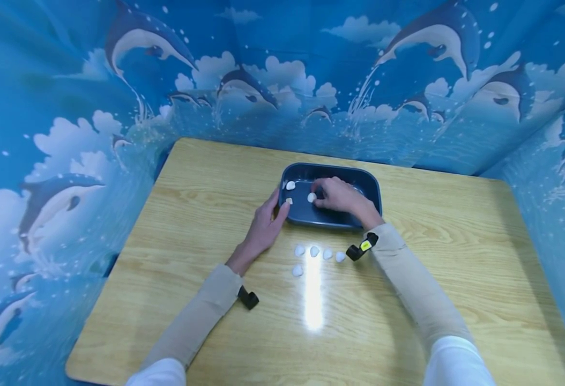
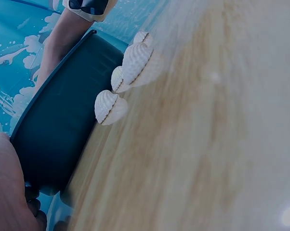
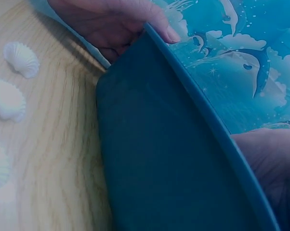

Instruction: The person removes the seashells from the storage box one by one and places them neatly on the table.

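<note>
A dark blue rectangular basin (image 1: 331, 221) stands on the wooden table. My left hand (image 1: 265, 224) grips its left end, thumb over the rim and fingers against the outer wall; the right wrist view shows this thumb (image 3: 170, 32). My right hand (image 1: 340, 196) reaches down inside the basin, thumb and fingertips pinching a white seashell (image 1: 312, 197). Two other shells are in the basin's left part: one white shell (image 1: 290, 185) near the far corner, and a small shell (image 1: 289, 201) close to my left thumb. In both wrist views the basin wall hides the right fingertips.
In front of the basin, several white ribbed seashells (image 1: 327, 253) lie in a row, with a single shell (image 1: 297, 270) nearer to me. The wooden table (image 1: 205, 214) spreads to both sides. A blue dolphin-print curtain (image 1: 282, 107) hangs behind and beside it.
</note>
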A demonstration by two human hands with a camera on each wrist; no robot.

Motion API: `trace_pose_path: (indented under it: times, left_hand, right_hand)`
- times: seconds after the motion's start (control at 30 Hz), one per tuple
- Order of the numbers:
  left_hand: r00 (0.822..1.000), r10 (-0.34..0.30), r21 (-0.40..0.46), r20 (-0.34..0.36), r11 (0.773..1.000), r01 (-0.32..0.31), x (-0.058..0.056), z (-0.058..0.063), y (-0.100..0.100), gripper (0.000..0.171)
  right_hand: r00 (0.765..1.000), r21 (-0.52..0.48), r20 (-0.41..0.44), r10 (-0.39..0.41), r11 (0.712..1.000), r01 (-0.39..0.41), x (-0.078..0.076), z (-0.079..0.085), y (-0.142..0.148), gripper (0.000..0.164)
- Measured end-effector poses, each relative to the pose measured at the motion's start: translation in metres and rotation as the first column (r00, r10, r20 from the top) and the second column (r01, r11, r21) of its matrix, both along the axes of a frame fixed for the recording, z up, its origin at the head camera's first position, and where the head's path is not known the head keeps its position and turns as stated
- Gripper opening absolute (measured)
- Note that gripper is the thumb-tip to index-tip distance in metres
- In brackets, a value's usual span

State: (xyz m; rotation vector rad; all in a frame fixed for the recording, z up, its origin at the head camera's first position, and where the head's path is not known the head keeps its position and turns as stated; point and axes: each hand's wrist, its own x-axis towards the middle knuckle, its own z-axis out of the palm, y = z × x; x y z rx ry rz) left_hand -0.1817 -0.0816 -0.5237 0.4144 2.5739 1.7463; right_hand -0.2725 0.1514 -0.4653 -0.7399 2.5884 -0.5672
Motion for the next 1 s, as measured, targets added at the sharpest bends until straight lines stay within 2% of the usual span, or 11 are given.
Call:
trace_pose_path:
  times: [0.2, 0.53, 1.0]
  left_hand:
    - [1.0, -0.001, 0.007, 0.0, 1.0, 0.001, 0.0001, -0.0003, 0.0001, 0.06]
    - [1.0, -0.002, 0.015, 0.001, 1.0, 0.002, -0.0008, -0.0027, 0.0004, 0.061]
    - [1.0, 0.007, 0.01, 0.005, 1.0, -0.007, 0.0003, -0.0009, 0.0004, 0.061]
  right_hand:
    - [1.0, -0.018, 0.029, -0.006, 1.0, 0.006, 0.0006, -0.0016, 0.001, 0.029]
    - [0.999, -0.019, 0.054, 0.004, 1.0, -0.003, 0.0043, -0.0018, 0.0017, 0.032]
    - [1.0, -0.057, 0.03, 0.007, 0.998, -0.005, 0.0079, -0.002, 0.0075, 0.03]
